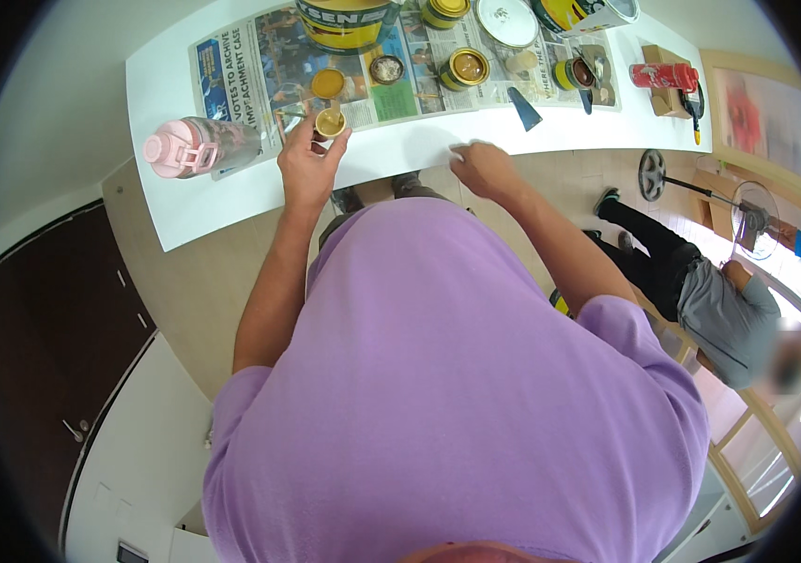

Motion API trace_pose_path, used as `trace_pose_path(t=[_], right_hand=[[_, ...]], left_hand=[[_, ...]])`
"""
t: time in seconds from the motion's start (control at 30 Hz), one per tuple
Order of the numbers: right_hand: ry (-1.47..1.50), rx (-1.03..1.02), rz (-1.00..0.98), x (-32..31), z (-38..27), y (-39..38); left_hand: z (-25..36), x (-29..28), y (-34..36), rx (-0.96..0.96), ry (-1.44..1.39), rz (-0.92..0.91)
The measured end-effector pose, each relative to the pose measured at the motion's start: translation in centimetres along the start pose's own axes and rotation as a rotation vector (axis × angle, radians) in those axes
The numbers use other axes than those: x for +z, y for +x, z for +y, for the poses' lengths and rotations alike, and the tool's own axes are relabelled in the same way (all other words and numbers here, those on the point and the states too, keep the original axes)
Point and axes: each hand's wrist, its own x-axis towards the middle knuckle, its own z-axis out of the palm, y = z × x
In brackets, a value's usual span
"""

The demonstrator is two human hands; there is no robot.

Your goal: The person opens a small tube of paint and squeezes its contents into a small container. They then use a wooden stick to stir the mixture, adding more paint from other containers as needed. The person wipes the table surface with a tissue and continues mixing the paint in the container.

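Here, the left hand (308,171) holds a cup (329,135) with yellowish contents (329,121).

"What does our left hand (308,167) hold?"

"A small round container (330,123), tan inside — we have it pinched over the front of the white table (175,208)."

"And our right hand (486,171)?"

"Fingers curled near the table edge — we cannot tell whether around anything."

"What else do we see?"

"Newspaper (231,84), with a yellow-rimmed tin (465,69) on it, and a pink-lidded bottle (196,146) at the left."
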Motion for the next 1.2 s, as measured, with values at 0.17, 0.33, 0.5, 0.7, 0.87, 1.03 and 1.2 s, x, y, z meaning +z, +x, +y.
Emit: trace_pose_path(t=[0.17, 0.33, 0.5, 0.7, 0.87, 1.03, 1.2], right_hand=[[0.363, 0.37, -0.388, 8.8, 9.2, -7.5], [0.642, 0.281, -0.089, 6.4, 6.9, -9.4], [0.742, 0.076, 0.369, -5.4, -4.2, -4.2], [0.466, -0.348, 0.55, -8.1, -10.5, -0.1], [0.283, -0.515, 0.638, -8.9, -11.2, 0.0], [0.187, -0.63, 0.702, -8.2, -11.1, 1.0], [0.352, -0.545, 0.604, -7.1, -11.1, 0.3]], left_hand=[[1.8, -0.4, 0.0, 0.073, 0.003, -0.026], [2.8, -0.5, 0.0, 0.104, -0.029, -0.057], [4.0, 0.2, 0.8, 0.164, 0.002, -0.133], [5.3, 0.8, 1.3, 0.177, -0.03, -0.157], [5.7, 0.8, 1.3, 0.178, -0.019, -0.141], [5.6, 0.6, 1.2, 0.148, -0.024, -0.133], [5.1, 0.8, 1.5, 0.159, -0.006, -0.147]])
